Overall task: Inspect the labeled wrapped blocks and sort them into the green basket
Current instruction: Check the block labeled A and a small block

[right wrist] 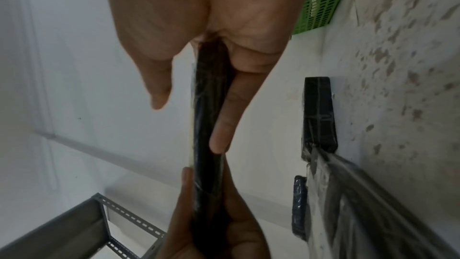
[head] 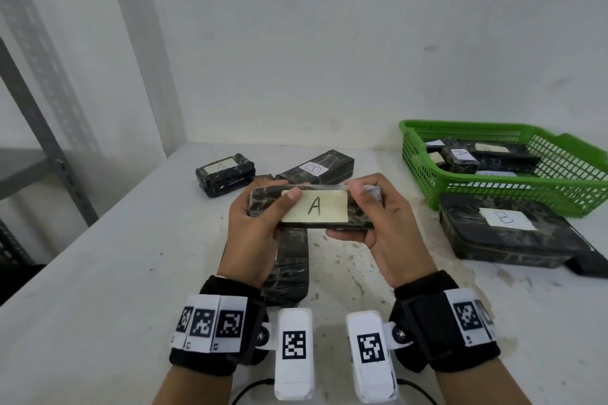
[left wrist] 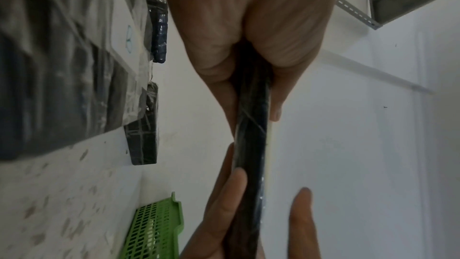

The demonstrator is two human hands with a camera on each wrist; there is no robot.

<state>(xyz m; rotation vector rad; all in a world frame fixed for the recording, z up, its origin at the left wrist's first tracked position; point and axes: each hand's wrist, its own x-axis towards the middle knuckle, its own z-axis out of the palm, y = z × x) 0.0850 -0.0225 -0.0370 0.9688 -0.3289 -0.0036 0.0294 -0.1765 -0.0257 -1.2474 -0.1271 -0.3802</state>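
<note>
Held block: the A-labelled block is gripped at its ends by left hand and right hand, above the table.
Below: an unlabelled block lies underneath.
Right: green basket, B block before it.

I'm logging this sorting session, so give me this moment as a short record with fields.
held item: wrapped block labeled A, label facing the camera
left hand: grips the block's left end
right hand: grips the block's right end
green basket: on the table at right, several wrapped blocks inside, one showing an A label
on table, far: small A block; long B block
on table, right: large B block in front of the basket
under hands: unlabeled-side dark block
</note>
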